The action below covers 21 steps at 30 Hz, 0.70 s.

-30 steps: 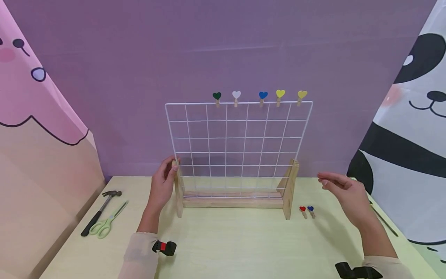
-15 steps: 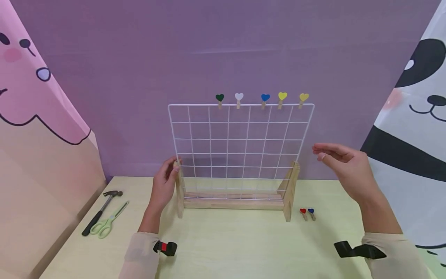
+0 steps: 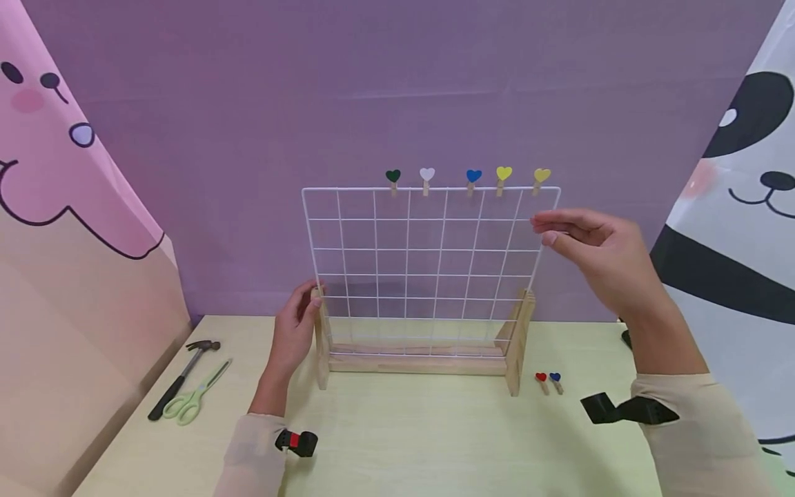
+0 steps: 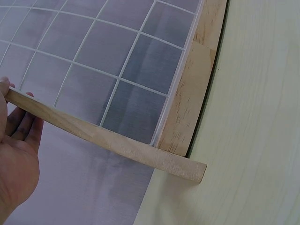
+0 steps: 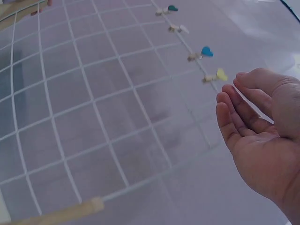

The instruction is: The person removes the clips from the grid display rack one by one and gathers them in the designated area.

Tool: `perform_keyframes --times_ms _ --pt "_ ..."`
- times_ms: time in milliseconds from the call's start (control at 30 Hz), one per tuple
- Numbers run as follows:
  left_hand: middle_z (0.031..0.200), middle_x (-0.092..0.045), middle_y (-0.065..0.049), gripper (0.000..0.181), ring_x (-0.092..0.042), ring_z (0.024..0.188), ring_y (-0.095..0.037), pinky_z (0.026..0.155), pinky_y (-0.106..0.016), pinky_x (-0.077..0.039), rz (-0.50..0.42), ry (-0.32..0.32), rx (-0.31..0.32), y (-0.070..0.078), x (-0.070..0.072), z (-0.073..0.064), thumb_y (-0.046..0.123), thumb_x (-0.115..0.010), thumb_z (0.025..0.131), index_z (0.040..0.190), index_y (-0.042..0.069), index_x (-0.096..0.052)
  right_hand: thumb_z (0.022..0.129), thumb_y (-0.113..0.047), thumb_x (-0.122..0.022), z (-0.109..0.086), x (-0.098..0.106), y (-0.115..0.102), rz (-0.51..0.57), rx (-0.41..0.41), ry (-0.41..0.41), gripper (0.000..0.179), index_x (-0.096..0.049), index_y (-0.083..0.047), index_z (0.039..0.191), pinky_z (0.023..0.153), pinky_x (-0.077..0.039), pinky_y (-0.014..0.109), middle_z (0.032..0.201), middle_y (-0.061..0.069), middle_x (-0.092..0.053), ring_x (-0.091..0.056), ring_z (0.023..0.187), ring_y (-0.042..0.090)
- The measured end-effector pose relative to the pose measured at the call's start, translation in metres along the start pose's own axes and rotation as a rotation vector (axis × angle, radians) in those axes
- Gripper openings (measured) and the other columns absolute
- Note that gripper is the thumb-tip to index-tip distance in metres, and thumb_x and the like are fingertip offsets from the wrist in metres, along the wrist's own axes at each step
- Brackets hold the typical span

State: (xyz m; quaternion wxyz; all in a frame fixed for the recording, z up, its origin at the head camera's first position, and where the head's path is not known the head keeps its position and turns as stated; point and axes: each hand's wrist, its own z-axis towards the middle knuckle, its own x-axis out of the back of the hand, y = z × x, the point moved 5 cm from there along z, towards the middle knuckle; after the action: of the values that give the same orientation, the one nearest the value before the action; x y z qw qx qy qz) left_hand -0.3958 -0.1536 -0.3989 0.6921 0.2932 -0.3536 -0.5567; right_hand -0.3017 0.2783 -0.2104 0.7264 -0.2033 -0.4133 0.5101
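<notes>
A white wire grid [image 3: 406,249] stands upright in a wooden stand [image 3: 416,364]. My left hand [image 3: 293,333] grips the top of the stand's left upright [image 4: 117,143], thumb in front and fingers behind. Along the grid's top wire sit heart clothespins: a green one [image 3: 393,177], a white one [image 3: 427,175], a blue one [image 3: 474,177] and two yellow ones, the outer [image 3: 542,177] close to the right corner. Raised by the grid's upper right edge, my right hand [image 3: 599,259] has relaxed fingers [image 5: 227,124] with nothing between them, just below the outer yellow clothespin.
On the table [image 3: 435,442], a red heart clothespin [image 3: 542,381] and a dark blue heart clothespin [image 3: 557,382] lie right of the stand. A hammer [image 3: 183,379] and green scissors [image 3: 194,399] lie at the left. A purple backdrop [image 3: 248,138] hangs behind.
My right hand has risen from above the table's right side and moved left to the grid's upper right edge. My left hand keeps its grip on the stand's upright.
</notes>
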Motion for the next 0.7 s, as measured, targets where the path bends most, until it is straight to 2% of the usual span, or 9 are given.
perform_keyframes --times_ms 200,400,433,533,700 --pt "0.138 -0.065 -0.023 0.037 -0.062 0.127 -0.03 0.092 -0.007 -0.047 0.004 0.001 0.013 0.001 -0.001 -0.001 0.022 -0.056 0.108 0.142 0.01 -0.057 0.098 -0.01 -0.071 0.014 -0.011 -0.02 0.142 0.029 0.001 0.035 -0.068 0.001 0.13 0.096 -0.051 0.011 0.121 -0.001 -0.075 -0.07 0.112 0.009" --pt "0.14 -0.063 -0.024 0.038 -0.058 0.133 -0.039 0.093 -0.004 -0.044 -0.015 -0.017 0.07 0.027 -0.001 -0.007 0.013 -0.054 0.108 0.144 0.001 -0.053 0.096 -0.002 -0.07 0.033 -0.028 -0.039 0.335 0.087 -0.024 0.031 -0.069 0.005 0.126 0.097 -0.053 0.017 0.118 0.005 -0.076 -0.071 0.109 0.014" --pt "0.141 -0.062 -0.024 0.038 -0.057 0.133 -0.04 0.093 -0.004 -0.044 -0.018 -0.021 0.08 0.031 -0.001 -0.008 0.012 -0.053 0.108 0.144 -0.001 -0.053 0.096 -0.002 -0.07 0.036 -0.031 -0.042 0.347 0.089 -0.027 0.03 -0.069 0.005 0.126 0.097 -0.054 0.017 0.117 0.005 -0.076 -0.071 0.109 0.014" --pt "0.141 -0.062 -0.024 0.039 -0.056 0.134 -0.04 0.093 -0.004 -0.043 -0.022 -0.027 0.084 0.032 -0.001 -0.008 0.012 -0.053 0.108 0.145 0.0 -0.052 0.095 -0.005 -0.072 0.046 -0.038 -0.05 0.346 0.08 -0.027 0.031 -0.069 0.004 0.125 0.098 -0.053 0.017 0.118 0.006 -0.075 -0.071 0.109 0.015" --pt "0.142 -0.061 -0.023 0.039 -0.057 0.135 -0.034 0.095 -0.003 -0.043 -0.009 -0.031 0.084 0.032 -0.002 -0.008 0.014 -0.053 0.108 0.146 0.001 -0.052 0.093 -0.002 -0.074 0.061 -0.047 -0.063 0.423 0.073 -0.031 0.029 -0.071 0.005 0.121 0.099 -0.053 0.02 0.114 0.01 -0.077 -0.072 0.105 0.019"
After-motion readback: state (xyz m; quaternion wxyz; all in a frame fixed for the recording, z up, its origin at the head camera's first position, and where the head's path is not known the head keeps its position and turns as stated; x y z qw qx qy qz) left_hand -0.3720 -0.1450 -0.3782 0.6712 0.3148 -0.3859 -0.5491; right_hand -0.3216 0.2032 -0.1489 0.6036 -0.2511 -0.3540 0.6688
